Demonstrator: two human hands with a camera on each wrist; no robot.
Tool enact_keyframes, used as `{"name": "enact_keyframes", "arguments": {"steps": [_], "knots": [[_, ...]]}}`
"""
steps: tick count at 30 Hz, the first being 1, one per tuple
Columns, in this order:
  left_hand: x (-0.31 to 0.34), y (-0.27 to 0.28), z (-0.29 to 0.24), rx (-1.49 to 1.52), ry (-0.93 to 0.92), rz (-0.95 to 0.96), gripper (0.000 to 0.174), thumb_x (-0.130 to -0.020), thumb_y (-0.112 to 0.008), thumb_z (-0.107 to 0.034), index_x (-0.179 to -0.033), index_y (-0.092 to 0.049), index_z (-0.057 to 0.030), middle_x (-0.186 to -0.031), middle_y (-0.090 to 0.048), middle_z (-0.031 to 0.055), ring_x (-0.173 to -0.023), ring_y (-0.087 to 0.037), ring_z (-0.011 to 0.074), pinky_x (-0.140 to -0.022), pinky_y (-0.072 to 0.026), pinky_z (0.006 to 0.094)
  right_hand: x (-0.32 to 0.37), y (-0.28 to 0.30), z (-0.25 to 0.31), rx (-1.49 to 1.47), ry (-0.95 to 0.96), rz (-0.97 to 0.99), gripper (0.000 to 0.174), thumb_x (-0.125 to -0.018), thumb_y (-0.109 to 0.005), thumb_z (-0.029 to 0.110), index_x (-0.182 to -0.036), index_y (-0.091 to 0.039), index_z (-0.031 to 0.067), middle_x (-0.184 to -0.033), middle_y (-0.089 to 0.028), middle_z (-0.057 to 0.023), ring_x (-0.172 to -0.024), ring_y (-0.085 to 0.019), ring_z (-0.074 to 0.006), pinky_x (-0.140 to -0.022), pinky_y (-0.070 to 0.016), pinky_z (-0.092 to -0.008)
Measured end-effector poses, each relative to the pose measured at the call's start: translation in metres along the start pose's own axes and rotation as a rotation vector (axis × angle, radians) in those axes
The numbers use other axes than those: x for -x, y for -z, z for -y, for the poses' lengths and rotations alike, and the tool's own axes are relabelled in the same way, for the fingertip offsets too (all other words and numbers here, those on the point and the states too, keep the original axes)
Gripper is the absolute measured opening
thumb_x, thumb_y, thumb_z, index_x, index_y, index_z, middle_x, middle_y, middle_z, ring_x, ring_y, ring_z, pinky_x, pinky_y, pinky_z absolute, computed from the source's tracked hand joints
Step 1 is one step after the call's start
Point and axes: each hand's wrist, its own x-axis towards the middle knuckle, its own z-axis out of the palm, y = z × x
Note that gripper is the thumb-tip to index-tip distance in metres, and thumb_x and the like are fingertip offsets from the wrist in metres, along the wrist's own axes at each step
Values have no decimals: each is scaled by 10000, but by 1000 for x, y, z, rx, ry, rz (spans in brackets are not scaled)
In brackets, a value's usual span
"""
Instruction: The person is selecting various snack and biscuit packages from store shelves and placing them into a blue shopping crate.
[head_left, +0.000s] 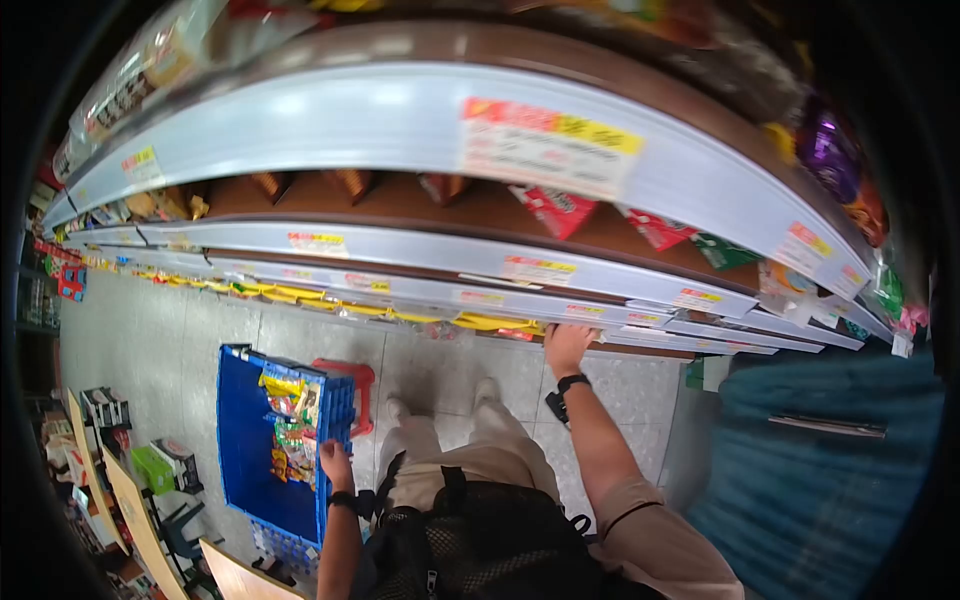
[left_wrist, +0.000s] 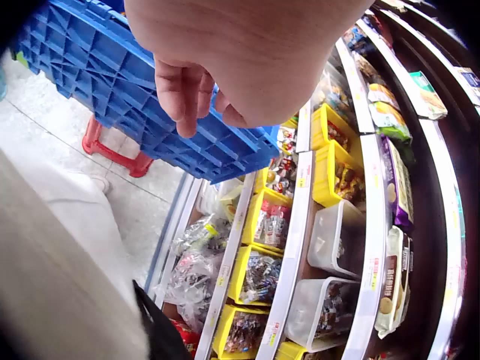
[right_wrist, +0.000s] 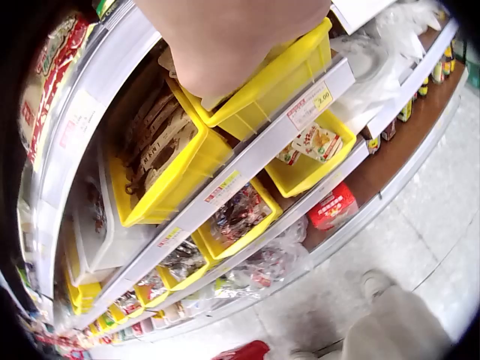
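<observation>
Right wrist view: your right hand partly covers the yellow bin beneath it, fingers hidden, grip unclear; a blind tug could tip it. Your left hand, loosely curled beside the blue crate, could bump it.

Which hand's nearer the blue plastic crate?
Left. The left hand is right at the rim of the blue plastic crate; the right hand is well away from it, at a yellow bin on the shelf.
</observation>
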Motion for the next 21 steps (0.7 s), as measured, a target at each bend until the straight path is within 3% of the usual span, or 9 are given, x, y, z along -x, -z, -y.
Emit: {"name": "enact_keyframes", "arguments": {"steps": [2,3,5,9,12,14,15,17,21], "knots": [[-13,13,21,-27,29,-24,136,-880,-549,-125,-981,-550,-35,-835,-585,79,-632,-578,131,-484,-510,270,3,-5,18,63,-136,-11,523,-830,-589,350,-1217,-555,0,-1187,-551,-242,-1133,-453,-399,-951,-292,-555],[3,4,12,-24,7,-77,128,-884,-540,-127,-968,-550,-31,-816,-583,79,-595,-572,133,-469,-500,270,-7,4,0,49,-108,-109,446,-853,-567,340,-1104,-614,-26,-1185,-548,-283,-1151,-435,-443,-945,-286,-576],[24,9,-2,-55,183,-73,156,-883,-530,-149,-970,-542,-20,-786,-580,84,-531,-566,150,-437,-473,271,-11,-6,-20,3,-108,-202,486,-840,-586,349,-1185,-584,7,-1197,-562,-242,-1159,-441,-414,-948,-286,-568],[29,25,3,-70,242,-101,185,-866,-508,-158,-978,-518,-10,-748,-572,82,-489,-572,172,-395,-433,280,-17,14,-36,-158,-213,-46,446,-839,-599,335,-1165,-610,31,-1227,-566,-214,-1177,-437,-404,-950,-282,-572],[33,13,-9,-92,207,-91,155,-862,-494,-146,-919,-525,-5,-679,-544,72,-472,-558,170,-389,-431,289,-16,8,-50,-135,-149,-131,369,-829,-619,282,-1111,-641,45,-1189,-590,-185,-1147,-455,-384,-915,-305,-545],[30,4,-15,-127,166,-53,157,-864,-502,-145,-905,-532,3,-634,-527,64,-467,-555,171,-398,-436,287,-13,1,-55,-178,-206,145,346,-839,-613,230,-1129,-602,42,-1129,-570,-200,-1096,-465,-372,-880,-315,-501],[27,-1,-17,-133,162,-49,157,-864,-502,-145,-905,-532,3,-634,-527,64,-467,-555,171,-398,-436,287,-6,8,-54,-180,-214,146,346,-839,-613,230,-1129,-602,42,-1129,-570,-200,-1096,-465,-372,-880,-315,-501],[19,-14,-18,-123,78,-54,163,-871,-501,-149,-916,-539,3,-649,-538,66,-457,-547,170,-404,-444,282,12,25,-45,-202,-173,-16,389,-854,-594,232,-1189,-530,43,-1132,-504,-201,-1062,-456,-370,-841,-332,-490],[19,-40,-37,-19,0,-2,137,-868,-528,-129,-943,-550,-16,-749,-575,70,-507,-558,149,-412,-437,279,31,31,-39,-236,-182,-60,437,-860,-593,246,-1222,-469,35,-1112,-455,-197,-1042,-447,-366,-842,-331,-488]]}}
